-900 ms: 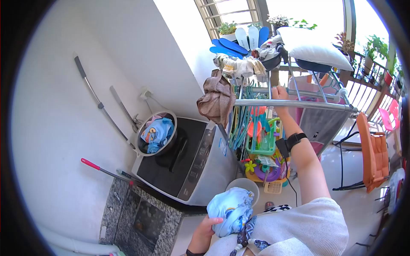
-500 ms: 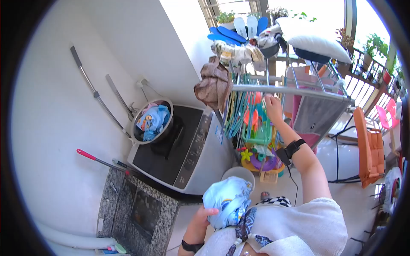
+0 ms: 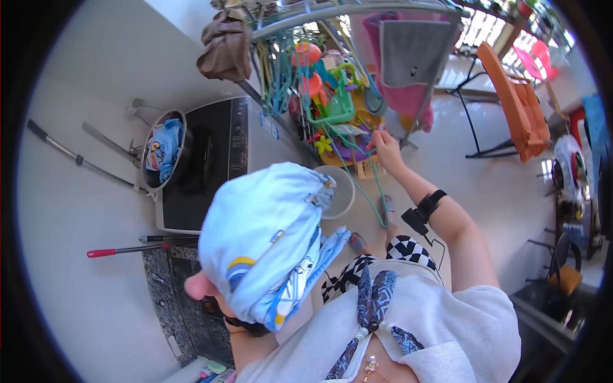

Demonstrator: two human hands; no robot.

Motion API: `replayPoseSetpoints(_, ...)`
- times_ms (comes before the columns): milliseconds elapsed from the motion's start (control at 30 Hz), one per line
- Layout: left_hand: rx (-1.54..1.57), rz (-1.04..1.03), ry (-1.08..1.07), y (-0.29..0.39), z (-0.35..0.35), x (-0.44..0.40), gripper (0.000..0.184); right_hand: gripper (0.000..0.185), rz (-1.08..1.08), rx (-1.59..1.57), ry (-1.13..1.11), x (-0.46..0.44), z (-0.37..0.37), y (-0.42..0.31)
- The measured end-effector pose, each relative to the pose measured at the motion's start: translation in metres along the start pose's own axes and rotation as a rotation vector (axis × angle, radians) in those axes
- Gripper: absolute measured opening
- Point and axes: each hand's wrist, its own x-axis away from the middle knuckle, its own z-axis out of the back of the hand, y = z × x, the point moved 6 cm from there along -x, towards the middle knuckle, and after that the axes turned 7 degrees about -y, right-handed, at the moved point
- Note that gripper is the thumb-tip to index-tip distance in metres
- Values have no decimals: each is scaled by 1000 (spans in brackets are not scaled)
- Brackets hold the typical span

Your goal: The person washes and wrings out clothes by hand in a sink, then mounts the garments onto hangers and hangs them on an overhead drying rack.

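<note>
My left hand (image 3: 202,286) is closed on a bunched light-blue printed garment (image 3: 262,223), raised close to the camera; the cloth covers most of the fingers. Out in front, my right hand (image 3: 384,152) pinches a thin green clothes hanger (image 3: 359,186), which hangs down over the floor. Behind that hand are a green plastic basket (image 3: 336,110) and colourful toys. More hangers (image 3: 279,76) dangle in a bunch from the drying rack (image 3: 357,9), to the left of the basket.
A top-loading washing machine (image 3: 211,153) stands at left, with a metal basin (image 3: 182,150) of blue clothes on its lid. A white bucket (image 3: 341,195) sits on the floor. Grey and pink towels (image 3: 414,54) hang from the rack. At right is an orange folding chair (image 3: 514,102).
My right hand has come down from the rack's bar and now holds a green hanger. My left hand has lifted the blue garment nearer the camera. The view has tilted downward.
</note>
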Motion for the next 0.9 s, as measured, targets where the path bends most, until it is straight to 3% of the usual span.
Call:
replayPoseSetpoints(200,-58,-95,-141,42,-29,19,67,36,-73,-28,83,51,8,42)
replayPoseSetpoints(333,-86,-95,-253,45,-65,30,67,35,-164,-176,-4,71,1,51)
replayPoseSetpoints(433,-101,-43,-329,31,-95,36,66,33,-335,-787,-69,93,2,47)
replayPoseSetpoints(467,-96,-9,-345,18,-102,37,66,33,-326,-795,-62,99,19,39)
replayPoseSetpoints(533,-91,81,-391,-10,-121,38,66,34,-100,-1067,-161,109,55,14)
replayPoseSetpoints(700,-71,442,-495,-116,-161,33,65,32,-113,-1392,-134,149,175,-66)
replayPoseSetpoints(767,-91,619,-537,-171,-178,33,65,33,107,-1649,-441,170,217,-131)
replayPoseSetpoints(800,-116,702,-542,-199,-186,31,65,33,121,-1639,-437,186,237,-156)
replayPoseSetpoints(900,-266,796,-493,-265,-214,41,60,32,479,-775,-119,235,296,-206)
